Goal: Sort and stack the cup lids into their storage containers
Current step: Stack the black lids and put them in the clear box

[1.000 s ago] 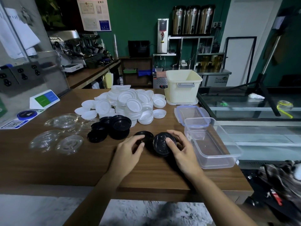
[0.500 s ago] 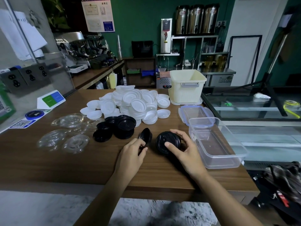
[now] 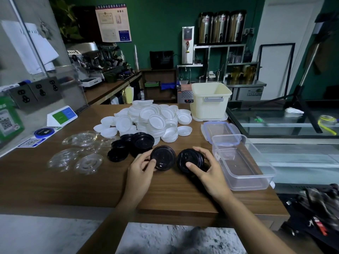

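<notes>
One clear tub [image 3: 251, 185], its lid [image 3: 220, 130] beside, cream bin [image 3: 209, 107]

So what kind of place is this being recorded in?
Most likely a café or drinks shop: an espresso machine on the side bench, three steel drink urns on the back shelving, and a heap of white cup lids on the wooden counter.

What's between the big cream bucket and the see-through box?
A clear lid with blue clips lies flat on the counter there, shown in the head view.
</notes>
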A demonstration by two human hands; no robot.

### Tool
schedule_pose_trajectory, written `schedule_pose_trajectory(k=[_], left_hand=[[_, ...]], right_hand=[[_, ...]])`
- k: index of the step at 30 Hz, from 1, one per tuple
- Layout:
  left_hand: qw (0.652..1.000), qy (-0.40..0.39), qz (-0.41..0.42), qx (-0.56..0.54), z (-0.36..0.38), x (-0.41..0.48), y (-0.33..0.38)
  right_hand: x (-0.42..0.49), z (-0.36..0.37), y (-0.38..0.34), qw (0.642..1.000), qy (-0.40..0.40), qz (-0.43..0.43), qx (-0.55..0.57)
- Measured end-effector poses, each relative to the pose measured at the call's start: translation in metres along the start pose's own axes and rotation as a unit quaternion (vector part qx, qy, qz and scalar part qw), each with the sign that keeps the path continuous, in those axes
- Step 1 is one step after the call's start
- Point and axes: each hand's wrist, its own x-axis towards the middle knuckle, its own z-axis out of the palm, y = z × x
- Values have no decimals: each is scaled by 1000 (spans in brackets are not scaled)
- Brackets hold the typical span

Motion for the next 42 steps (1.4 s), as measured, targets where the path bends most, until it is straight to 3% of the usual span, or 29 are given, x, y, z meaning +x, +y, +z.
schedule_pose_trajectory(k=[3, 7, 12, 18, 27, 34, 42], left_hand=[[989, -25, -63, -129, 4, 1, 15], [984, -66, -65, -152, 15, -4, 27], [988, -82, -47, -119, 25, 2, 28], [986, -153, 67, 12, 28, 10, 36], [980, -188, 69, -8, 44, 19, 53], [997, -44, 10, 62, 46, 0, 33], [994, -88, 56, 12, 43, 0, 32]], right_hand=[[0, 0, 1, 1000, 1, -3, -4], [1, 1, 1, 1000, 8, -3, 6], [3, 0, 2, 1000, 12, 7, 1], [3, -1, 1, 1000, 6, 11, -3], [1, 0, -1, 1000, 5, 7, -5], [1, -1, -1, 1000, 10, 4, -2], [-1, 1, -3, 1000, -2, -1, 14]])
